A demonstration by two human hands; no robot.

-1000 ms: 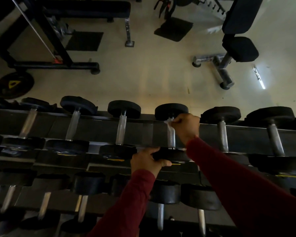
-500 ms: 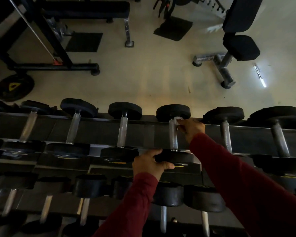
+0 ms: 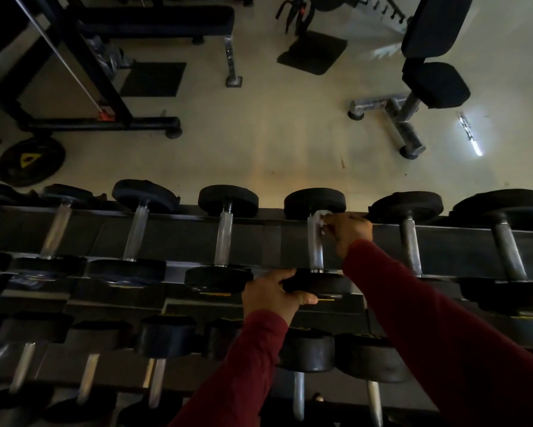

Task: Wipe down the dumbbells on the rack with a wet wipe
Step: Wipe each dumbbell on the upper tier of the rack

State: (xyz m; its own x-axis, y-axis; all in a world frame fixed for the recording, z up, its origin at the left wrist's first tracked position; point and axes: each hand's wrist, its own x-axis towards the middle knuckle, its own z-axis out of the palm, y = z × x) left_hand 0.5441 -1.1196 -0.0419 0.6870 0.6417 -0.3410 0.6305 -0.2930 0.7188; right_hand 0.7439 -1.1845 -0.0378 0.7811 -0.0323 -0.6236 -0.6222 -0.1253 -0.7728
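A: Gripping what? 
B: Right hand pinches the wet wipe, now higher on the dumbbell handle; left hand still clasps its near head.
A: Room? 
B: Neighbours on the rack stand apart.

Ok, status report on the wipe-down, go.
Left hand grips the near head of the dumbbell. Right hand presses the wet wipe to the handle's far end. Nothing in the way.
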